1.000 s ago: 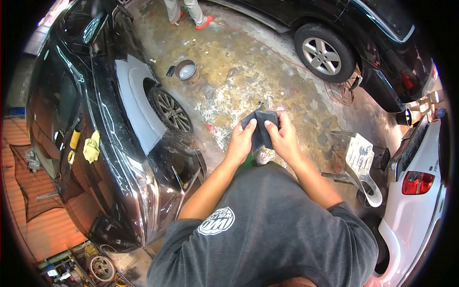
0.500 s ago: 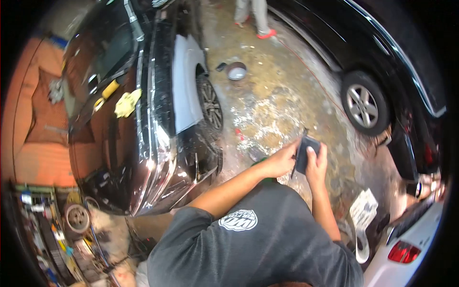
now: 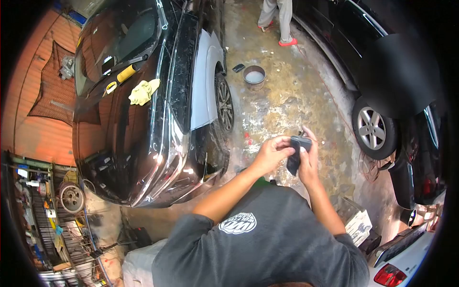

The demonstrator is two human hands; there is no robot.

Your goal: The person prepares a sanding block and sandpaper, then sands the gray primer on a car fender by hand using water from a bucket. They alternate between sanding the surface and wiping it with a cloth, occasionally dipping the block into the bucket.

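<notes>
A dark, flat block-like object (image 3: 294, 162) is held between my two hands above the stained floor. My left hand (image 3: 277, 152) pinches its upper left side with thumb and fingers. My right hand (image 3: 308, 160) grips it from the right, the thumb on its face and the index finger raised near its top. A small dark piece sticks up at the top edge; what it is I cannot make out.
A dark car (image 3: 129, 143) with a yellow cloth (image 3: 143, 92) and yellow tool (image 3: 126, 73) stands left. A bucket (image 3: 254, 76) sits ahead on the floor. Another person's legs (image 3: 284, 19) are beyond it. A black car's wheel (image 3: 372, 128) is right; shelving (image 3: 52, 229) is lower left.
The dark object has turned in my hands, its top edge now tipped toward the left hand. My right index finger has lifted. The view has shifted, so the cars and bucket appear further right.
</notes>
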